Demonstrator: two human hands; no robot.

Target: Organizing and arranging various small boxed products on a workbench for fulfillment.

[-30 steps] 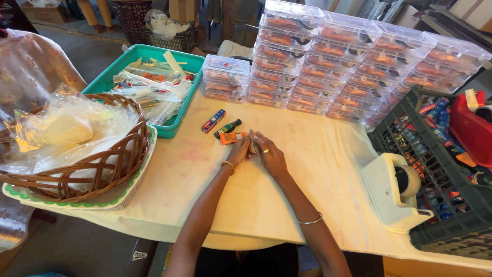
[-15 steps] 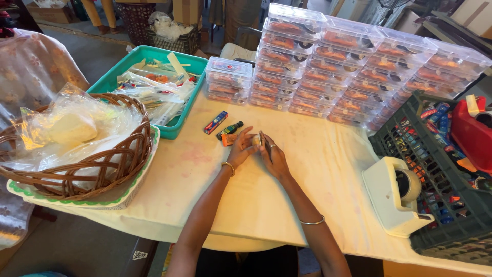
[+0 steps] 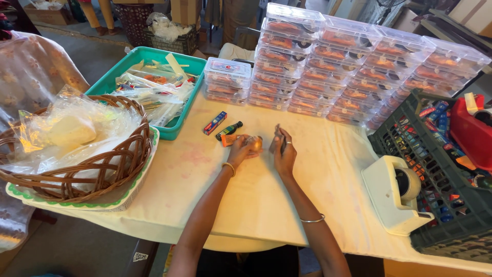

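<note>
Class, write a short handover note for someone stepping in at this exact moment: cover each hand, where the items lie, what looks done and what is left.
Left hand: closed on a small round golden-brown object.
Right hand: holding a thin dark flat item, too small to identify.
On the cream table just beyond the hands: small dark bottle with green cap, orange tube, dark blue rectangular packet.
Done: stacked filled clear plastic boxes behind.
Left: those loose items remain unpacked.

Both arms fwd, left hand (image 3: 242, 150) curled, right hand (image 3: 284, 152) upright w/ fingers pinched.
</note>
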